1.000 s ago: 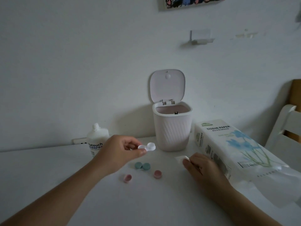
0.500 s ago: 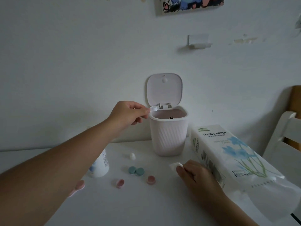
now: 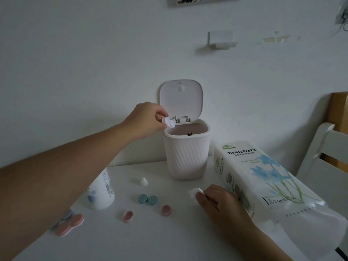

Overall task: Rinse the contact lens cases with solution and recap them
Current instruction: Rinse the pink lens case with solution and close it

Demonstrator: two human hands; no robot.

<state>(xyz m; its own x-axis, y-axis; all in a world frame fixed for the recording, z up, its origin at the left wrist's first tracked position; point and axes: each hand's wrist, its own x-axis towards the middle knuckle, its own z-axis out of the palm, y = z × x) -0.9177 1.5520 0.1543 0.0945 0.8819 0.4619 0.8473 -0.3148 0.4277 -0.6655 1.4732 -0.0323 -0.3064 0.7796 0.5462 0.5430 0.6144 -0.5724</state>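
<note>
My left hand [image 3: 145,119] pinches the clear lens case [image 3: 169,123], tilted over the ribbed bin [image 3: 185,153] rim. My right hand [image 3: 218,202] pinches a tissue [image 3: 194,191] on the desk [image 3: 150,238], beside the glossy tissue pack [image 3: 263,178].

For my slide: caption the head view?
Left hand tips clear lens case over open bin; right hand holds tissue.

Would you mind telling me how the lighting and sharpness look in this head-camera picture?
Head view: dim, flat light with soft shadows and no glare; the clear lens case in the left hand looks slightly smeared; the tissue pack print stays readable; wide-angle bending shows at the edges.
</note>
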